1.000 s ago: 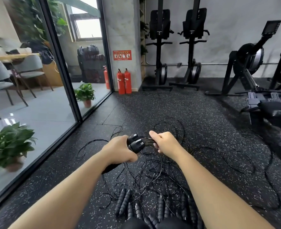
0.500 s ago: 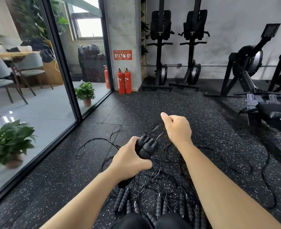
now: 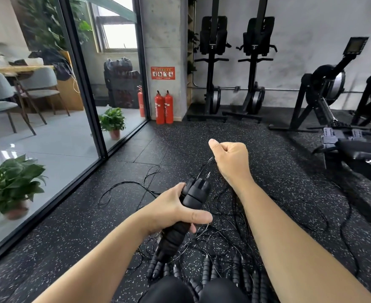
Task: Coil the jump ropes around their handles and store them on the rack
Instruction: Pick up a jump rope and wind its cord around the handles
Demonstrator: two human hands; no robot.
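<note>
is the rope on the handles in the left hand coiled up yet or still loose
Still loose. The rope runs free from the handles in the left hand to the right hand; no wraps show on them.

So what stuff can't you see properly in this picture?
Head view only:
- The rack: not in the picture at all.
- The cord inside the right hand: its curled fingers hide it.
- The middle of the handles: covered by the left hand.
- The handles on the floor: partly cut off by the knees and the bottom edge.
- The red sign: writing too small to read.
- The tangled cords: too thin and jumbled to count.
</note>
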